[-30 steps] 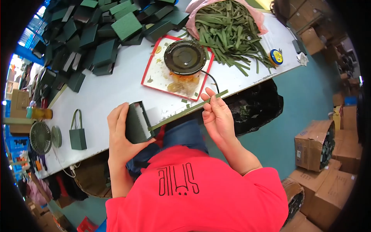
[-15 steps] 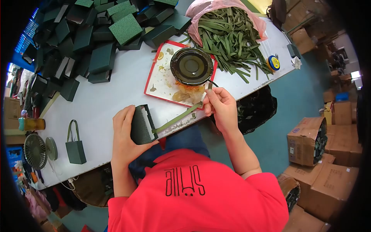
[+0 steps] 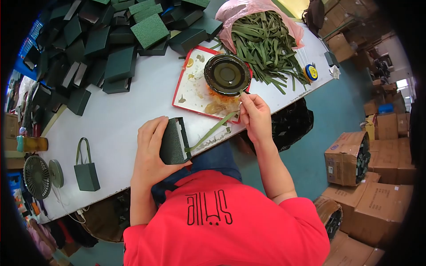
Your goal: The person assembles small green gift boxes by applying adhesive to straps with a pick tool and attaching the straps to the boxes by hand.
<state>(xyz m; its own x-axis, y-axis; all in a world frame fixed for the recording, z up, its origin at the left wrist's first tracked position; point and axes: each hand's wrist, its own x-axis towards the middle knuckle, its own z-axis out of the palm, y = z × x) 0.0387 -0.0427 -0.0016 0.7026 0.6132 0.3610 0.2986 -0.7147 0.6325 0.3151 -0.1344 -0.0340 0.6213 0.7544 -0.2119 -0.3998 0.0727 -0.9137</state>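
My left hand (image 3: pixel 148 153) is closed around a dark green box (image 3: pixel 172 144), holding it at the table's front edge with the open side facing right. A flat green ribbon (image 3: pixel 212 131) runs from the box's near right corner up toward my right hand (image 3: pixel 255 116). Thumb and fingers of that hand pinch the ribbon's free end right at the near rim of a round black pot (image 3: pixel 208 82), which contains dark, shiny liquid. Under the pot lies a stained white board with a red border (image 3: pixel 185 91).
Many dark green boxes (image 3: pixel 120 65) are heaped at the back left. A pink plastic bag (image 3: pixel 225 27) spills green ribbons (image 3: pixel 266 48) behind the pot. A finished-looking handled box (image 3: pixel 87 176) stands left, near a small fan (image 3: pixel 37 177). Cardboard cartons (image 3: pixel 346 158) sit on the floor at right.
My right hand has raised the ribbon end to the pot's rim. My left hand and the box appear slightly farther right, as the whole view has shifted a little.
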